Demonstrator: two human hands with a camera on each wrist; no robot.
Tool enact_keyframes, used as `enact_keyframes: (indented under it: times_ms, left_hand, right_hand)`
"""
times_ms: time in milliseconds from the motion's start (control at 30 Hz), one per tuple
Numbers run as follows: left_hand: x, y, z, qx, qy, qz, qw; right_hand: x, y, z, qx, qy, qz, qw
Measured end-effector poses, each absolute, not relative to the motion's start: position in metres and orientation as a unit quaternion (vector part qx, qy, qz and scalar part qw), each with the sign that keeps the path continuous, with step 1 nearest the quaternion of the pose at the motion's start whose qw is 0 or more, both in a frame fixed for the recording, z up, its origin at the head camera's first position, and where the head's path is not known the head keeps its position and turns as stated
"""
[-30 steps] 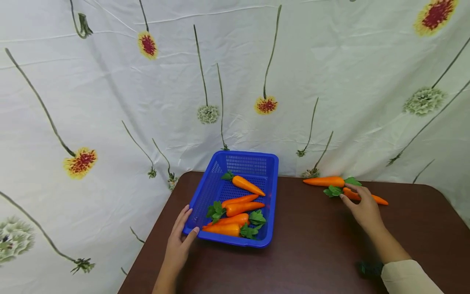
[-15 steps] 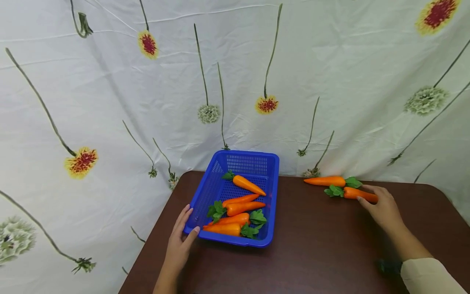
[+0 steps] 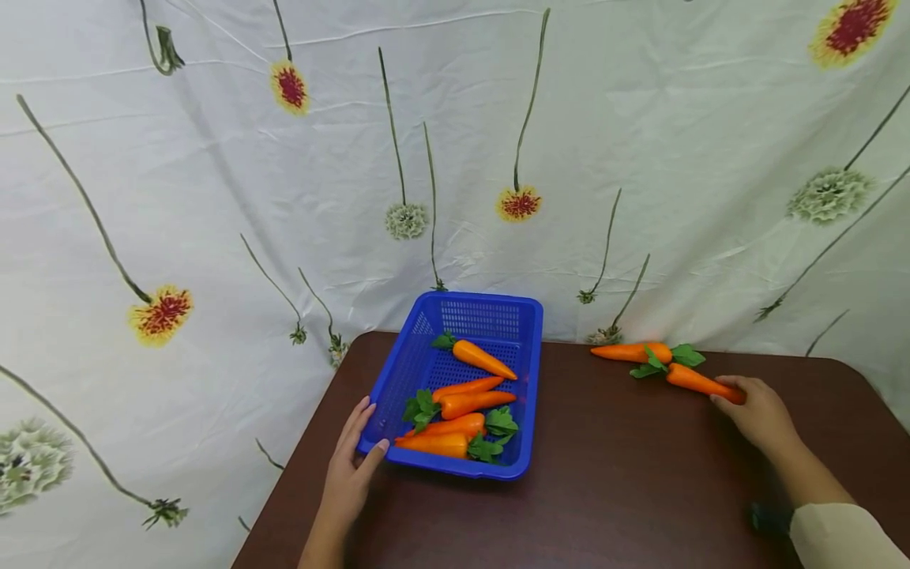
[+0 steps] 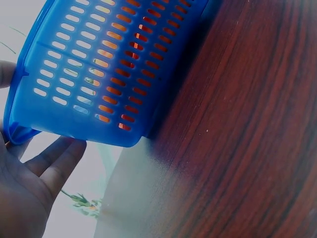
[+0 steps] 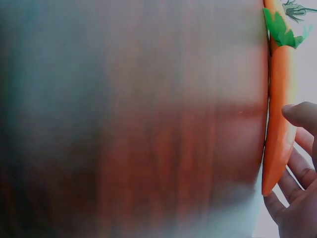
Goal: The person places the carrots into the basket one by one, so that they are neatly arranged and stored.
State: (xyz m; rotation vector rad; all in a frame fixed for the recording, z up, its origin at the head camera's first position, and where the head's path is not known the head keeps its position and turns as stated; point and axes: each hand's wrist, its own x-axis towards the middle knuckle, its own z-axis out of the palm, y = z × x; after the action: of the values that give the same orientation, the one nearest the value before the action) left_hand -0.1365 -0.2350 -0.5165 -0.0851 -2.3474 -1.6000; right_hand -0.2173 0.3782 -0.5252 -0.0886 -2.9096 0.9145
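My left hand (image 3: 348, 474) holds the near left corner of a blue perforated plastic basket (image 3: 529, 411), thumb over the front rim and fingers along the left side. In the left wrist view, the hand (image 4: 29, 183) touches the basket wall (image 4: 79, 119). Inside the basket lie several orange carrots with green leaves, such as the far carrot (image 3: 483, 359). At the right, my right hand (image 3: 764, 411) pinches a carrot (image 3: 693, 381) near its narrow tip. The right wrist view has the thumb against this carrot (image 5: 281, 94), with the other fingers of the hand (image 5: 302, 193) on its far side.
A second loose carrot (image 3: 633, 352) lies by the table's back edge, its leaf end meeting the held carrot's leaves. The dark brown table (image 3: 604, 474) ends against a white cloth (image 3: 626, 95) printed with flowers.
My right hand has slid rightward along the carrot from its leafy end to its tip. The carrot has turned a little, its leaves now against the other carrot. The left hand stays put.
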Motion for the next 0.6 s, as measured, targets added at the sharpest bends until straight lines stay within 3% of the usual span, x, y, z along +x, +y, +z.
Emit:
enact_keyframes:
  times_ms: [600]
  left_hand:
    - [-0.1379,-0.2361,-0.518,-0.026,-0.816,-0.558,0.147]
  right_hand:
    - [-0.2134,0.3792,-0.5292,-0.022,-0.954,0.298,0.041]
